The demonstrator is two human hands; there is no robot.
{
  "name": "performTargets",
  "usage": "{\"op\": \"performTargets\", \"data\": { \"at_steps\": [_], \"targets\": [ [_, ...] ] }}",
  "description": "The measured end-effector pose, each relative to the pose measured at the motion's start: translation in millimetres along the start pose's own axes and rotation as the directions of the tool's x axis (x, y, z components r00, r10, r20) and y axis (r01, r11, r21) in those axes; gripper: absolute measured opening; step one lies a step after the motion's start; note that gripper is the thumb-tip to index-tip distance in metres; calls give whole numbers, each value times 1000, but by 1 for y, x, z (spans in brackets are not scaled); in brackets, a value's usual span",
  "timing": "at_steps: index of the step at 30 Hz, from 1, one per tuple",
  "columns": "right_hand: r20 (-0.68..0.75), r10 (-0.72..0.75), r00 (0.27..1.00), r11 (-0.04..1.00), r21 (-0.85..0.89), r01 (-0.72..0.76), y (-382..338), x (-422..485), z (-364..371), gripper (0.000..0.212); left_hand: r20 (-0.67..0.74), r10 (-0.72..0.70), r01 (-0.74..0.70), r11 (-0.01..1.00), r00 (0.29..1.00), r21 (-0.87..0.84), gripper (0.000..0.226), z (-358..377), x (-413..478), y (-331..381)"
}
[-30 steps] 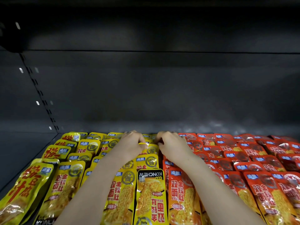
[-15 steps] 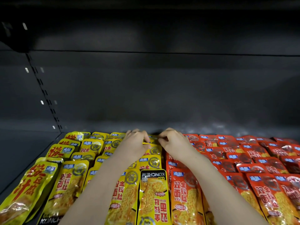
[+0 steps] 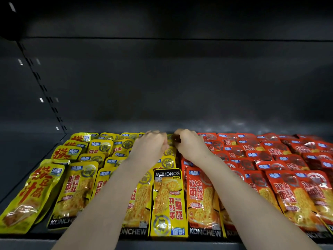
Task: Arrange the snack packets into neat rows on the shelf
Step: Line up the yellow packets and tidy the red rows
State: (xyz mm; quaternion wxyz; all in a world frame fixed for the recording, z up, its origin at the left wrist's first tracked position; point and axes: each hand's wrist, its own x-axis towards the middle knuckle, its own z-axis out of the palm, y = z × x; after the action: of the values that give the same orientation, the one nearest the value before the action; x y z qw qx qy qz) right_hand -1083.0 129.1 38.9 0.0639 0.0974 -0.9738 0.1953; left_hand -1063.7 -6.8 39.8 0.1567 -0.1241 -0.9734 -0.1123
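Both hands work the far end of the middle column, at twelve o'clock on the shelf.

The left hand and right hand lie side by side, fingers curled under. Whether they grip anything is hidden. A yellow packet shows between them, equally near both. Its column runs six to twelve — other yellow packets lie toward nine, red packets toward three.

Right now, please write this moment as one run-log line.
left hand: curled, rear of glossy yellow snack packets | right hand: curled, rear, by glossy red snack packets | grip: hidden
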Motion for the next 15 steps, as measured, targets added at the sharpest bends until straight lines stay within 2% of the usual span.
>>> {"op": "performTargets", "data": {
  "at_steps": [4,9,15],
  "targets": [
    [-28,10,1000,999,36,-9,-1,2,-1,23,21,3,-3,1000,1000,-24,13,-3,0,1],
    [-134,4,991,998,65,5,-3,0,2,25,24,12,-12,1000,1000,0,13,-3,-2,2],
    [-151,-23,988,994,100,38,-2,-7,-14,25,58,20,-21,1000,998,13,11,-18,-1,5]
  ]
}}
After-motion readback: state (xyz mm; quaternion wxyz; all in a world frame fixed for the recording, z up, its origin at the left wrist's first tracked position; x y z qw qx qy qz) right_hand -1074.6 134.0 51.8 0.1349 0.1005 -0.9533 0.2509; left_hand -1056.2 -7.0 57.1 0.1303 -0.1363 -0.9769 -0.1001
